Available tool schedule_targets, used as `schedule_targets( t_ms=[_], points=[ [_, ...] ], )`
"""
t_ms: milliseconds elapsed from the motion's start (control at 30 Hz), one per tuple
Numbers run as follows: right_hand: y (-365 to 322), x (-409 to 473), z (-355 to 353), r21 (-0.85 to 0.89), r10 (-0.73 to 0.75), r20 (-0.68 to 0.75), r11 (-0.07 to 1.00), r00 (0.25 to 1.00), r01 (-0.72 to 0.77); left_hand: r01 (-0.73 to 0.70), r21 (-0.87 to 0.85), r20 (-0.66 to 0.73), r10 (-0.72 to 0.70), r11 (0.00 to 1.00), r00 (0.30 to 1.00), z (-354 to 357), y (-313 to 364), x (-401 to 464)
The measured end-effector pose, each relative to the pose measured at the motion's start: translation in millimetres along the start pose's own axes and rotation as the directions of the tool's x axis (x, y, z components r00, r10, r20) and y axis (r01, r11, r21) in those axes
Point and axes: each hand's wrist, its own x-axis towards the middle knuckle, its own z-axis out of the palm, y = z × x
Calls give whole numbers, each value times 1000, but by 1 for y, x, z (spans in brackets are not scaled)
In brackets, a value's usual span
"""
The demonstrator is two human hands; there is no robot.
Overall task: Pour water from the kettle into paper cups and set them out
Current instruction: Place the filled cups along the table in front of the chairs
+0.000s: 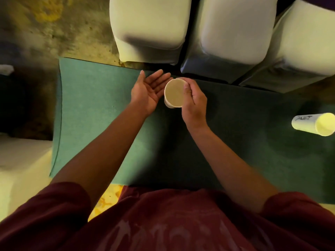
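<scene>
Between my two hands, near the far edge of the green cloth-covered bench, stands the white paper cup I am setting out. My right hand grips it by the rim and side, fingers curled round its right edge, while my left hand lies released just beside its left side, palm up and fingers straight, holding nothing. I cannot tell from above whether the cup holds water; its inside looks pale and flat. Well off to the right of my right fingers stands a second white paper cup with dark markings, so I judge that one already placed. No kettle shows anywhere, so pouring may be done or yet to come. Beyond my fingers sit three white-covered chairs.
</scene>
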Motion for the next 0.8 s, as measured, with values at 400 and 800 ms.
schedule_targets(
  t_ms=[400,800],
  points=[
    [22,-19,9,-25,-31,84,999,996,34,-110,24,-41,111,994,993,-21,-5,-9],
    [6,-26,-11,66,43,33,997,999,-46,-160,137,-147,180,978,973,-36,-29,-22]
  ],
)
